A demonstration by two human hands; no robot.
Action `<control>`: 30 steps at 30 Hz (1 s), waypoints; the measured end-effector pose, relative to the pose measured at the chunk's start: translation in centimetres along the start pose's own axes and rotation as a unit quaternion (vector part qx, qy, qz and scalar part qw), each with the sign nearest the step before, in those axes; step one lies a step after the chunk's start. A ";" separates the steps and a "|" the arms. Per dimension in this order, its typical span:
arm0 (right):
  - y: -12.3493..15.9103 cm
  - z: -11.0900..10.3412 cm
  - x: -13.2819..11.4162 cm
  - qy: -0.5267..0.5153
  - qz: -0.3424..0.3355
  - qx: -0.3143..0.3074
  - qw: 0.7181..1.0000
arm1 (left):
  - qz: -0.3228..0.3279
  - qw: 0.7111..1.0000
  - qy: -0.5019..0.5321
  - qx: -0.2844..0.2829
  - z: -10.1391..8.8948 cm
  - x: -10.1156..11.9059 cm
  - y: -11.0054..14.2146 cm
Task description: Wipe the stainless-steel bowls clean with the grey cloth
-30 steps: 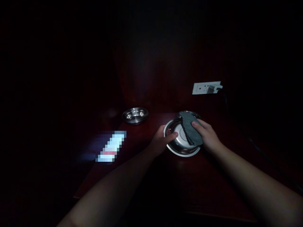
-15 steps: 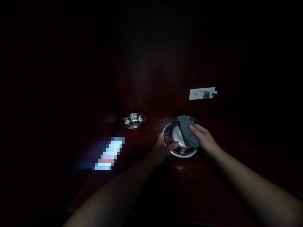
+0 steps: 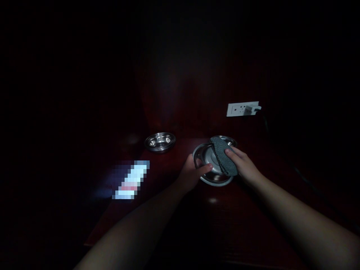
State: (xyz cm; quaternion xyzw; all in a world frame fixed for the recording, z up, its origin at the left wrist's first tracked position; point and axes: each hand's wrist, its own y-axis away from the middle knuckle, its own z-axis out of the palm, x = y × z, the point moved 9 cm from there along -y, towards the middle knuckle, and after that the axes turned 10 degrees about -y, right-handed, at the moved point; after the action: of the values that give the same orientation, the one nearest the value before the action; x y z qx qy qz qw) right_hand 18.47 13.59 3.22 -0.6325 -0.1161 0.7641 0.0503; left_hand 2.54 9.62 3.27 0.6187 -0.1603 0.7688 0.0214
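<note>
A shiny steel bowl (image 3: pixel 207 153) is tilted toward me above the dark red table. My left hand (image 3: pixel 194 171) grips its left rim, with the thumb inside the bowl and the fingers hidden behind it. My right hand (image 3: pixel 242 162) is closed on a folded grey-green cloth (image 3: pixel 223 154), the thumb on top. The cloth lies over the right part of the bowl's rim. Behind it, partly covered, another steel bowl (image 3: pixel 231 141) rests on the table.
A small stack of steel bowls (image 3: pixel 159 142) stands at the back left of the table (image 3: pixel 180 157). A bright pixelated rectangle (image 3: pixel 132 180) lies left of my arm. On the wall, a white socket plate (image 3: pixel 236 109) holds a plug (image 3: pixel 252 109) with a dark cable running down right.
The view has shifted slightly. Both hands keep their holds on the bowl and the cloth, with hardly any movement between them.
</note>
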 end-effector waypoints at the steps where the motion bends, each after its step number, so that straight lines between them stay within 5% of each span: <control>1: 0.0 0.0 -0.1 0.004 -0.001 0.001 1.000 | 0.000 1.000 -0.003 -0.003 0.0 0.1 0.0; 30: 0.5 0.0 -0.9 0.035 -0.028 0.031 0.998 | -0.049 0.999 0.021 0.002 0.1 -0.6 0.1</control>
State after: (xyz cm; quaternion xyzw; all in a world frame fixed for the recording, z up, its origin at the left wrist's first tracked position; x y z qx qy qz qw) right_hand 18.71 12.89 3.99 -0.6535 -0.1083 0.7430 0.0956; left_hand 2.73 9.66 2.66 0.6095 -0.1273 0.7801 0.0611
